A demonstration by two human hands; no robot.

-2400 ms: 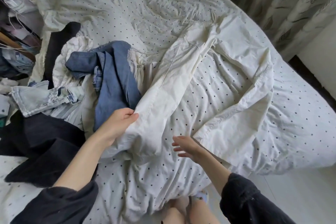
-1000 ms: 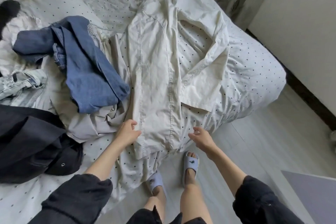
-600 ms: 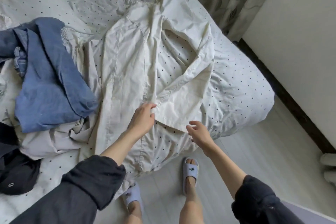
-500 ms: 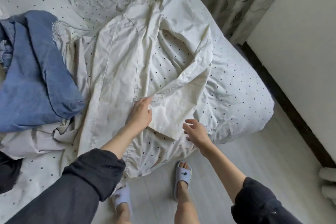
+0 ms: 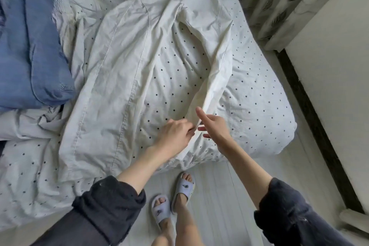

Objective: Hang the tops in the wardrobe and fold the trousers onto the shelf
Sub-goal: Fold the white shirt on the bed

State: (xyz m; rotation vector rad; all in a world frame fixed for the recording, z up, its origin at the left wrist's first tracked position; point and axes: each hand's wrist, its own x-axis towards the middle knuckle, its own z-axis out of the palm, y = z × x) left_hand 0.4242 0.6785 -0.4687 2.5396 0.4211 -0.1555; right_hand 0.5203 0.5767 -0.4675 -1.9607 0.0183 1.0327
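Moved: my left hand (image 5: pixel 175 132) slid right along the trouser leg
Left hand: pinching its hem
Right hand (image 5: pixel 213 126): fingers loose, gripping nothing
Trousers (image 5: pixel 123 78): frame centre, on bed (image 5: pixel 259 94)

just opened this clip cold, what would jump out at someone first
Cream cotton trousers lie spread across the middle of the polka-dot white duvet, legs parted towards the bed's foot. At the hem of the right-side leg, the left hand pinches the cloth while the right hand rests open-fingered beside it. A crumpled blue denim garment sits at the far left.
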